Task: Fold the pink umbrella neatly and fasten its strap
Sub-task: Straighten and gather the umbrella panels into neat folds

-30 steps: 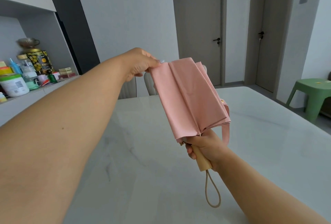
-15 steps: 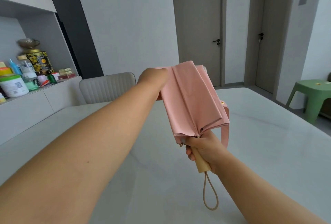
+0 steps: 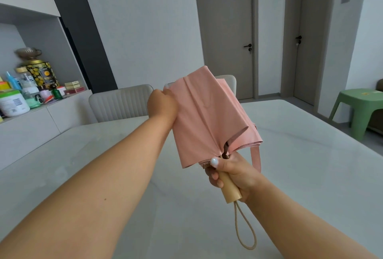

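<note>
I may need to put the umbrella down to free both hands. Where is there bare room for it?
The white table is bare on both sides of the arms: a wide patch right of the right hand toward the green stool, another left of the left hand below the grey chair. The counter at far left is crowded with jars and bottles.

Two bare forearms reach into view from the bottom edge, neither one covered by a sleeve, cuff or glove. No watch, bracelet or ring shows on either wrist or on the fingers that can be seen. The left forearm (image 3: pixel 99 178) carries a small dark mole on its upper side, about midway along. The left hand (image 3: pixel 162 104) shows mostly its back, with the fingertips hidden. On the right hand (image 3: pixel 232 172) the thumbnail (image 3: pixel 214 162) is painted a glossy pearly white and cut fairly long with a rounded tip; the other nails are hidden.
</note>
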Demonstrator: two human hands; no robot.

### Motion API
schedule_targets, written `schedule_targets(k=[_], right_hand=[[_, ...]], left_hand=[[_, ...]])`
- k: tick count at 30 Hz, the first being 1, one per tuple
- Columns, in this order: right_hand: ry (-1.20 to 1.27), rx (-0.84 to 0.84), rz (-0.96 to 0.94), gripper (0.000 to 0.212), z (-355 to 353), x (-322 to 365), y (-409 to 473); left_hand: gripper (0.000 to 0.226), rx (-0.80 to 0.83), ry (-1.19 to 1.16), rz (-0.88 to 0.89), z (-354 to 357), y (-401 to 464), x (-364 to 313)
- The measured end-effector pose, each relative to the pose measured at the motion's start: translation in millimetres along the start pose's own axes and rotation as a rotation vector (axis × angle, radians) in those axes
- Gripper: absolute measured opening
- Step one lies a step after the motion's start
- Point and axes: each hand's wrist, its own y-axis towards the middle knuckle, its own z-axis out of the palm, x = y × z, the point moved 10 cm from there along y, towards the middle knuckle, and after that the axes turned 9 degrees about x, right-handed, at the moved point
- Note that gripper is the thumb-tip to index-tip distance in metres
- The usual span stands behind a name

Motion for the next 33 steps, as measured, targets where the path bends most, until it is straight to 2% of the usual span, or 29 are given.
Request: schedule_targets(k=[3,5,9,11,13,14,17,19,20,23,26,28,30,33], right_hand=[[0.121,0.043,-0.026,0.073,8.9,0.4,0.2],[0.153,0.021,-0.027,0.071,10.3,0.8,-0.6],[0.086,-0.035,-0.005,0.027,11.5,2.6,-3.5],[0.049,-0.066,0.005,0.016,9.6,2.0,-4.1],[0.014,-0.107,0.012,0.013,4.9,0.3,-4.4],[-0.014,-0.134,0.021,0.013,1.9,-0.5,-4.8],[-0.12,-0.223,0.044,0.015,-7.3,1.0,-7.2],[-0.173,-0.27,0.05,0.013,-12.3,2.9,-9.2],[-0.199,-0.289,0.061,0.012,-14.6,2.8,-10.0],[-0.255,-0.296,0.078,0.015,-15.1,3.5,-10.8],[-0.257,-0.262,0.079,0.016,-9.6,4.9,-9.9],[-0.218,-0.228,0.081,0.016,-4.5,3.7,-8.8],[-0.17,-0.198,0.075,0.016,-0.3,1.8,-8.4],[-0.165,-0.178,0.079,0.017,3.5,-2.0,-7.9]], left_hand=[[0.047,0.009,-0.084,-0.009,0.6,-2.7,3.6],[0.049,0.011,-0.136,-0.021,1.8,-3.5,6.3],[0.05,-0.013,-0.176,0.008,1.1,-7.9,7.1],[0.035,-0.069,-0.128,0.028,-2.3,-13.3,6.1],[0.013,-0.114,-0.07,0.033,-2.6,-20.6,5.3],[0.009,-0.145,-0.019,0.054,-4.4,-25.3,3.7],[0.032,-0.229,0.198,0.271,-3.2,-41.6,-17.2],[0.039,-0.131,0.213,0.319,16.0,-50.9,-22.8],[0.041,-0.048,0.163,0.269,28.2,-53.8,-18.5],[0.061,0.249,-0.232,-0.003,64.9,-60.5,10.8],[0.071,0.394,-0.546,-0.165,78.1,-63.3,29.5],[0.065,0.498,-0.702,-0.211,83.9,-64.0,33.9],[0.049,0.577,-0.828,-0.218,87.3,-69.3,29.8],[0.044,0.635,-0.939,-0.211,89.4,-71.6,27.9]])
